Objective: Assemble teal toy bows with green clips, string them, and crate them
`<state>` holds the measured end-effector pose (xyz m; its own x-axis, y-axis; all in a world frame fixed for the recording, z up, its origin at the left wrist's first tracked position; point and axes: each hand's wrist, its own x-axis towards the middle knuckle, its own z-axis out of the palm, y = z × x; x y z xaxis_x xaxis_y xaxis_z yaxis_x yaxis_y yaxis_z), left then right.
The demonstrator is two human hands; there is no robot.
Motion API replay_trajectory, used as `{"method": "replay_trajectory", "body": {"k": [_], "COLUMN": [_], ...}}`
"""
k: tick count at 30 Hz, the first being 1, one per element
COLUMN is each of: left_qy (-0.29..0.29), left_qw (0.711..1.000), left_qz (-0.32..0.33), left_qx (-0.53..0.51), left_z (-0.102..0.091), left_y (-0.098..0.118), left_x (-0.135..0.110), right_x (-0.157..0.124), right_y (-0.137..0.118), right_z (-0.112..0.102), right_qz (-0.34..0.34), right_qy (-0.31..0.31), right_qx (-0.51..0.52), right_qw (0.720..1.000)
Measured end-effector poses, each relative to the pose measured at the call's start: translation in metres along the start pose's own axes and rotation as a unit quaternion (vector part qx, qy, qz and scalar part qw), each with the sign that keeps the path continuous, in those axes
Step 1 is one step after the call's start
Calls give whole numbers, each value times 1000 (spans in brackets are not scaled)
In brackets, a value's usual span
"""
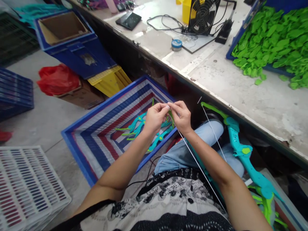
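Note:
My left hand and my right hand meet over the right rim of a lined blue crate, both closed in a pinch. White string runs from between them down past my right forearm, and its end shows at my left fingertips. A narrow green plastic tip sticks out below my right fingers; the rest of that piece is mostly hidden by my arm. Beside my right knee stands a turquoise and green toy bow with a white string on its green tip. Several similar bows lie in the crate.
The blue crate has a striped lining. Along the right runs a worktable with a fan, a small round tin and a bin of green pieces. A white slatted crate stands at left.

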<state>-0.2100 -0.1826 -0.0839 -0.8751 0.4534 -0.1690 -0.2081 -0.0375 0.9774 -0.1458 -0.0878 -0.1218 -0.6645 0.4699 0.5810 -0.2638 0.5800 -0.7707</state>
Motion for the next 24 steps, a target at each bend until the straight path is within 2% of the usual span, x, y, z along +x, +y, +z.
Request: {"method": "replay_trajectory", "body": {"k": [3,8,12,18,21,24], "left_qy": [33,16,22,16,11,12], "left_qw": [999,997,999,992,983,991], "left_qz": [-2,-41,1,83,110,83], "left_qx": [-22,-63,-25,93,144,109], "left_z": [7,9,9,5,5,9], "left_y": [0,6,4,-4,-5,-5], "left_x": [0,0,-2,-7,-7,-5], "right_x": [2,5,6,10,11,7], "right_y": [-3,-3,0,-1,-1,0], "right_z": [-6,-14,-18,-27,-27,-22], "right_qz": [-27,-61,-61,-21,-11,-23], "right_qy": [-15,-53,-81,-151,-154,-111], "right_qx": [-18,-66,-98,-101,-110,-137], "right_qw": [999,995,990,983,982,984]}}
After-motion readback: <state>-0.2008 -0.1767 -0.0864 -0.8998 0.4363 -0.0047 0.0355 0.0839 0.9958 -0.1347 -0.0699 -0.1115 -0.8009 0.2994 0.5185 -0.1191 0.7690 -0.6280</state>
